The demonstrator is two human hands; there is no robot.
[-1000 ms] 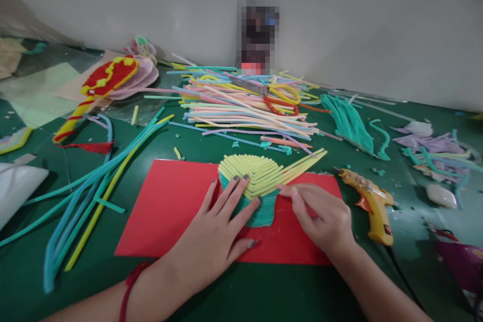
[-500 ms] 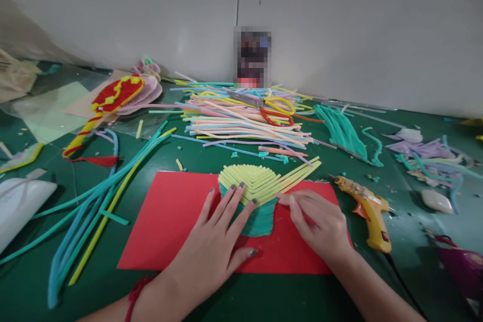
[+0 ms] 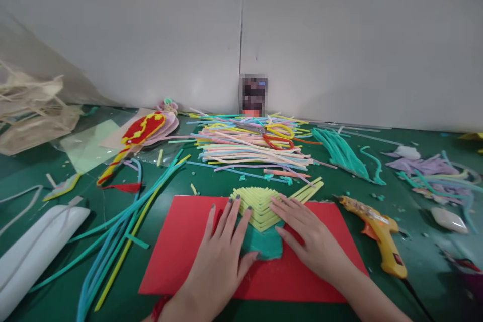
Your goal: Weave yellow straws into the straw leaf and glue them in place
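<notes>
Yellow pipe cleaners (image 3: pixel 260 206) lie side by side in a nested V pattern over a teal pipe-cleaner piece (image 3: pixel 267 245), on a sheet of red card (image 3: pixel 184 246). Several long yellow ends stick out past the card's far edge at upper right. My left hand (image 3: pixel 221 256) is spread flat, its fingertips on the left side of the yellow pattern and its thumb near the teal piece's lower edge. With fingers stretched out, my right hand (image 3: pixel 315 241) rests on the pattern's right side, covering where the long ends join it.
Behind the card lie a heap of pipe cleaners (image 3: pixel 252 153) and scissors (image 3: pixel 279 137). A yellow glue gun (image 3: pixel 381 234) lies to the right, its cord running toward me. Left are long blue and teal pipe cleaners (image 3: pixel 113 241), a red-and-yellow fan-shaped piece (image 3: pixel 145 128) and a white object (image 3: pixel 41 241).
My right hand has gone from a pinch at the strips' lower edge to lying flat on them with fingers extended. My left hand stays on the pattern. The view has tilted up.
</notes>
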